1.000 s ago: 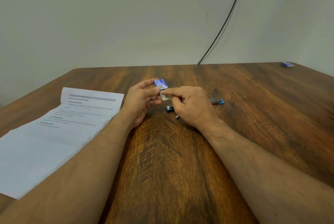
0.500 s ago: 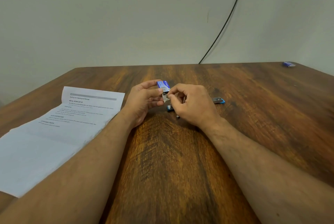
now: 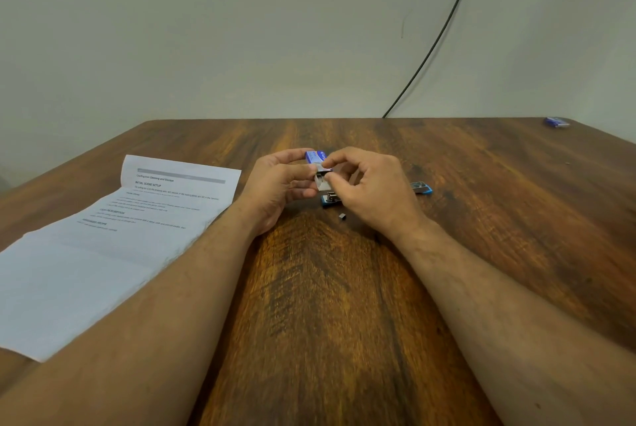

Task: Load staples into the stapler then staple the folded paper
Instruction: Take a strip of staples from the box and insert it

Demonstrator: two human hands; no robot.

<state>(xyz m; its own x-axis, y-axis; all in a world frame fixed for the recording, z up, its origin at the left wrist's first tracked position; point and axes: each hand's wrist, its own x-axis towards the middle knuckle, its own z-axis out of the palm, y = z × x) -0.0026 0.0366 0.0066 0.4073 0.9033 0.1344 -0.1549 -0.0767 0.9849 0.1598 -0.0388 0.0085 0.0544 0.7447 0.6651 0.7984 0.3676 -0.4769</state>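
Observation:
My left hand [image 3: 275, 181] holds a small blue staple box [image 3: 315, 156] just above the table's middle. The box's white inner tray [image 3: 322, 182] is slid out below it. My right hand [image 3: 373, 184] pinches at the tray's open end with thumb and forefinger. Behind my right hand lies the blue and silver stapler [image 3: 421, 188], opened flat, mostly hidden; its other end [image 3: 329, 200] shows under the tray. A small dark clump of staples [image 3: 342, 216] lies on the wood just in front. The creased printed paper [image 3: 113, 239] lies unfolded at the left.
The wooden table [image 3: 327, 305] stretches wide around my arms. A second small blue box [image 3: 555, 122] sits at the far right corner. A black cable [image 3: 433, 43] hangs down the wall behind the table.
My right hand has curled from a flat forefinger touch into a thumb-and-forefinger pinch on the box's tray. The box has shifted slightly right in my left hand.

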